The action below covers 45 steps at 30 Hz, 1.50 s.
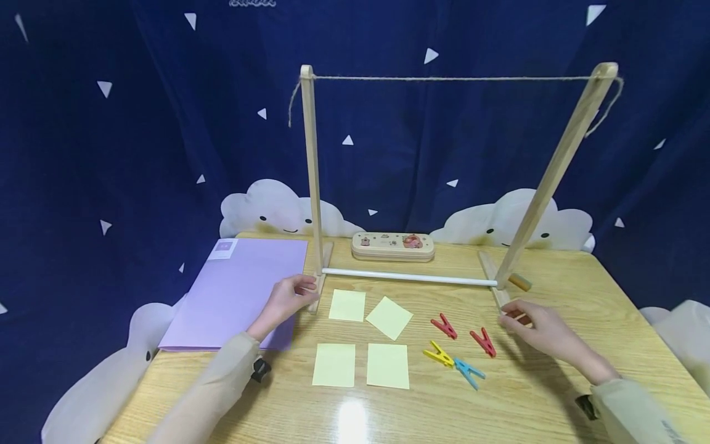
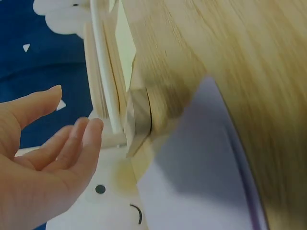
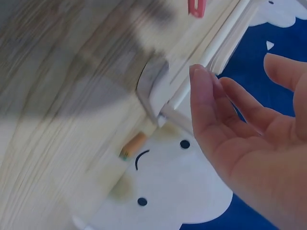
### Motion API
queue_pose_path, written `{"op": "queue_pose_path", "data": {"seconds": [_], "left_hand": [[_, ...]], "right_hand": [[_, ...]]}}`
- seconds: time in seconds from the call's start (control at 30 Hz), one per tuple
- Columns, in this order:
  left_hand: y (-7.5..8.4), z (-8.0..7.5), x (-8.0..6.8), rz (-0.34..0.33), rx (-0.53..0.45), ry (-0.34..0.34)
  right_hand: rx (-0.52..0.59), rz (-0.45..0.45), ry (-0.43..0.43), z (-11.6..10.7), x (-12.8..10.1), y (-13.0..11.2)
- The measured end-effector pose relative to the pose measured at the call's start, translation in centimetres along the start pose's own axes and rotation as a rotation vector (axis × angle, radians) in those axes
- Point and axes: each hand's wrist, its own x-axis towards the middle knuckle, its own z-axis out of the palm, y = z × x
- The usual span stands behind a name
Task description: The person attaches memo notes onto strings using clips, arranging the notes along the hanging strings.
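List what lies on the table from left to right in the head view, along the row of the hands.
Purple folder → left hand → yellow notes → red clothespin → blue clothespin → second red clothespin → right hand.

The scene is viewed by the head camera from above and in front, facing 12 o'clock across the table [image 1: 554, 394] toward the wooden frame [image 1: 312, 185]. The frame's feet are seen close up and blurred by each wrist camera: the left foot [image 2: 136, 124] at 10 o'clock, the right foot [image 3: 158, 91] at 2 o'clock.
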Motion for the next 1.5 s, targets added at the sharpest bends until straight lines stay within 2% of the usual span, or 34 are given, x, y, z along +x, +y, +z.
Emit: {"op": "queue_pose_path", "data": {"seconds": [0.23,0.6,0.73,1.0,1.27,1.5], "left_hand": [[0.3,1.7,0.8,-0.027,-0.033,-0.044],[0.8,3.8,2.7,0.046,0.045,-0.056],[0.7,4.4,3.3,0.063,0.094,-0.067],[0.2,5.3,4.1,0.123,0.220,-0.020],[0.1,5.6,4.7,0.158,0.328,-0.056],[-0.1,5.7,5.0,0.177,0.374,-0.073]], "right_hand": [[-0.014,-0.016,-0.020,1.1,0.1,-0.8],[0.003,-0.031,-0.056,1.6,0.2,-1.2],[0.015,-0.053,-0.052,1.9,0.2,-1.2],[0.027,-0.078,-0.085,2.4,0.1,-1.2],[0.010,-0.049,-0.112,2.6,0.2,-1.3],[0.007,-0.036,-0.121,2.8,0.2,-1.3]]}}
